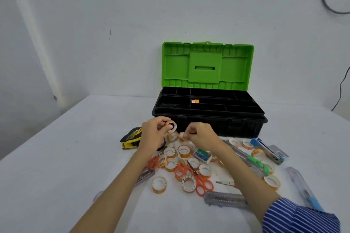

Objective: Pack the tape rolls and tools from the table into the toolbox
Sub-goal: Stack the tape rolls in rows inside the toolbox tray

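While the toolbox (pixel 208 117) is standing open at centre frame, the left hand (pixel 153 134) is pinching a tape roll (pixel 171 126) and the right hand (pixel 200 134) is pinching another roll (pixel 182 136).

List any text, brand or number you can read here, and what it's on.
None is readable.
Tape rolls: orange print on the sides, too small to read.
Tape measure: yellow label, blurred.
Small green box: pattern only, unreadable.
Toolbox: an orange item in the tray, print blurred.
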